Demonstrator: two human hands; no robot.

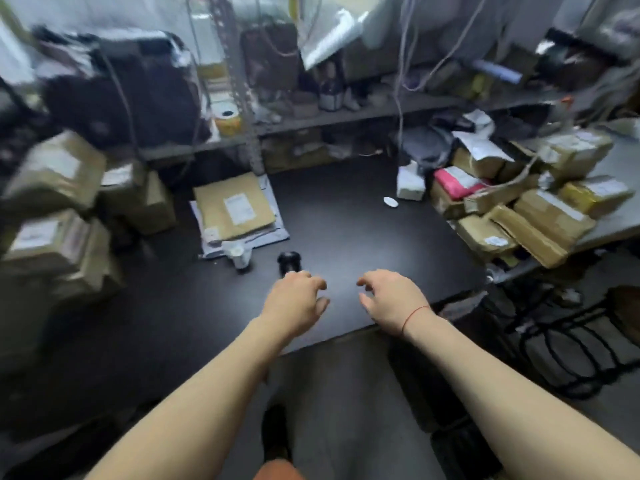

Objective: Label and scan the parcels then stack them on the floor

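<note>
L hand & R hand held over blk table, fingers loosely curled, nothing gripped; scanner seen just beyond L hand.

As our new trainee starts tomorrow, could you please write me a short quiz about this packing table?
1. True or false: the right hand is holding a parcel.
2. Which colour is the odd parcel in the pile on the right? A pink, B green, C blue.
3. Fill in: the flat brown parcel on the table carries a white ____.
Key: 1 false, it holds nothing; 2 A; 3 label.
</note>
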